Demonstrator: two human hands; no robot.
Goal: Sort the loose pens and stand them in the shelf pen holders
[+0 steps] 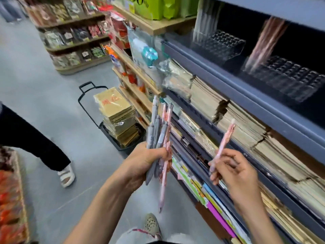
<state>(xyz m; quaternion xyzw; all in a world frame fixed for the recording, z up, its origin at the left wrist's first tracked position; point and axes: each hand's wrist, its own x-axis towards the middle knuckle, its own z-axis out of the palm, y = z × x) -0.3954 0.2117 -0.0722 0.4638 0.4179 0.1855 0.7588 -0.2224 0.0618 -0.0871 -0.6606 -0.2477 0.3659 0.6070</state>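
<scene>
below the front edge of the pen-holder shelf (237, 85), my right hand (233, 171) is pinching one light, stiff pink pen (223, 147) near its tip; my left hand (149, 161) is clasping the probably slippery loose bundle (159, 134) mid-barrel.

Before you, the grey shelf (228, 81) bears two clear pen holders (226, 44); stacked notebooks (237, 117) fill the tier below.

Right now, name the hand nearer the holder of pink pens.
Right. The right hand, holding a pink pen, is below the holder; the left hand is farther left, gripping a pen bundle.
</scene>
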